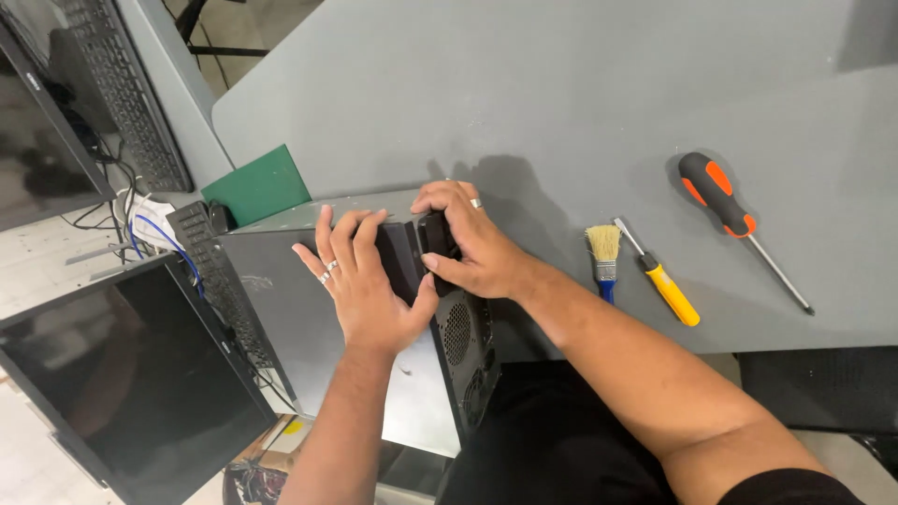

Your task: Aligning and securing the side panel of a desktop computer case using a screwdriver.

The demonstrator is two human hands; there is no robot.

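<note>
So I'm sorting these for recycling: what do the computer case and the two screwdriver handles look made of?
Computer case: seemingly sheet metal, matt grey, with thin flat panels and punched vents. Yellow screwdriver handle: likely hard plastic, smooth and glossy. Black-and-orange screwdriver handle: probably plastic with rubbery grip inserts; the shaft looks like steel.
</note>
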